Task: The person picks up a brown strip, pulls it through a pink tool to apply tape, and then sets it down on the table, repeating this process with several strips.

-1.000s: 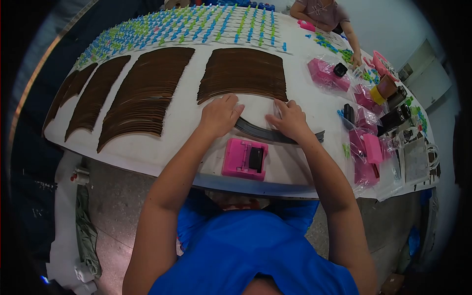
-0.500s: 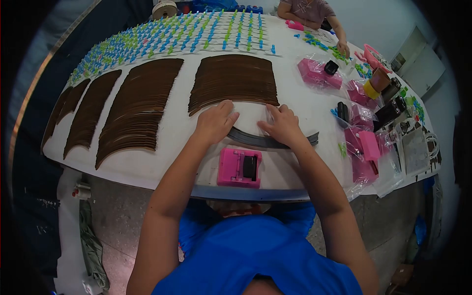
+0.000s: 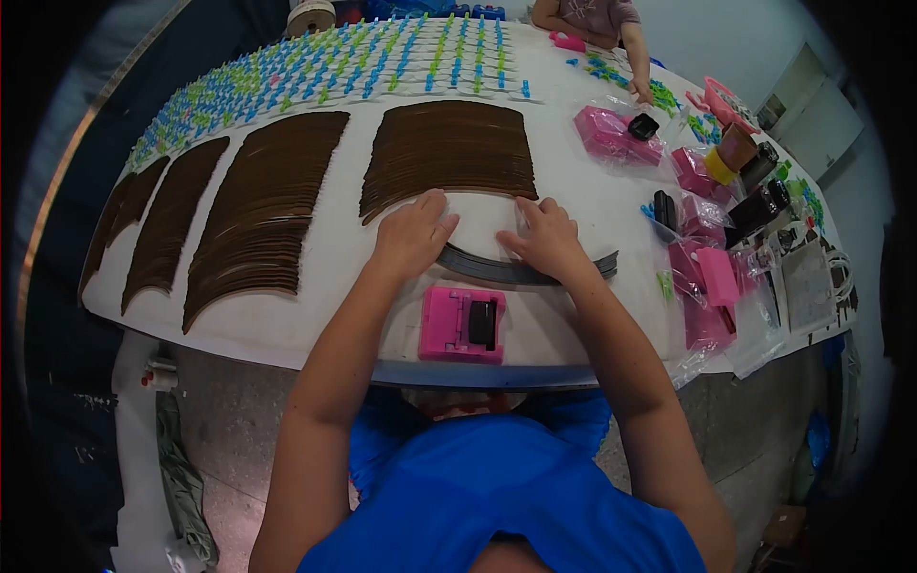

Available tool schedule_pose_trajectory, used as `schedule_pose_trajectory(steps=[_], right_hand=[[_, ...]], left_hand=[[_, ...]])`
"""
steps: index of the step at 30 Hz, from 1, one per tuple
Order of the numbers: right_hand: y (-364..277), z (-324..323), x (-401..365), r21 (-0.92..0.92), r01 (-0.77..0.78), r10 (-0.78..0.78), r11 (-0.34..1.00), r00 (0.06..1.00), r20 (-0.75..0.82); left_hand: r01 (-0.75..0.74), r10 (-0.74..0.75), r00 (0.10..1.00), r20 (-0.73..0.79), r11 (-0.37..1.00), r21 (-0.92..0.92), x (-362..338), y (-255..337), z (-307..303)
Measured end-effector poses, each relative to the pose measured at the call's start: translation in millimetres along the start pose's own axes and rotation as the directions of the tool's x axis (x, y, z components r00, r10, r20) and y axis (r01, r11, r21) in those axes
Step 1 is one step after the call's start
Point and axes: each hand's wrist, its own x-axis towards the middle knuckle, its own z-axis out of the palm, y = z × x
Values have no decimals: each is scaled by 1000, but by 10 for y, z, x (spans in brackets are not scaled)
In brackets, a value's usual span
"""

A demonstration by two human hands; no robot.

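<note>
At the near edge of the white table (image 3: 306,320), seen from your head camera, both of your hands rest on a curved grey stack of strips (image 3: 497,271) that arcs across in front of you. Your left hand (image 3: 413,237) lies palm down over the left end of that stack, with its fingers stretched forward and loosely spread, gripping nothing. Your right hand (image 3: 546,239) covers the middle of the stack with its fingers bent slightly. Whether they pinch a strip underneath, you cannot tell from here. The right end of the grey stack pokes out past your right wrist.

Just beyond your fingertips lies a fanned brown stack (image 3: 449,153), with more brown fans (image 3: 263,205) to its left. Just beside the grey stack, toward your body, sits a pink device (image 3: 463,325) with a black part on top. Pink bags (image 3: 702,277) are crowded together at the right. At the far end of the table, a co-worker's hand (image 3: 646,91) rests among small coloured pieces.
</note>
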Motion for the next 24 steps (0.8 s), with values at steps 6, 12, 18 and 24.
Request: schedule_pose_trajectory(steps=[6, 12, 18, 24], right_hand=[[-36, -44, 3, -11, -22, 22, 1000, 999, 31], [-68, -96, 20, -6, -43, 44, 999, 998, 54], [-31, -73, 43, -19, -20, 21, 1000, 998, 62], [-72, -114, 37, -74, -38, 44, 997, 996, 81]], left_hand=[[-48, 47, 990, -132, 999, -5, -1, -40, 86], [24, -26, 998, -50, 998, -50, -67, 5, -19], [168, -160, 974, -158, 985, 38, -370, 13, -100], [201, -149, 948, -281, 965, 168, -617, -75, -51]])
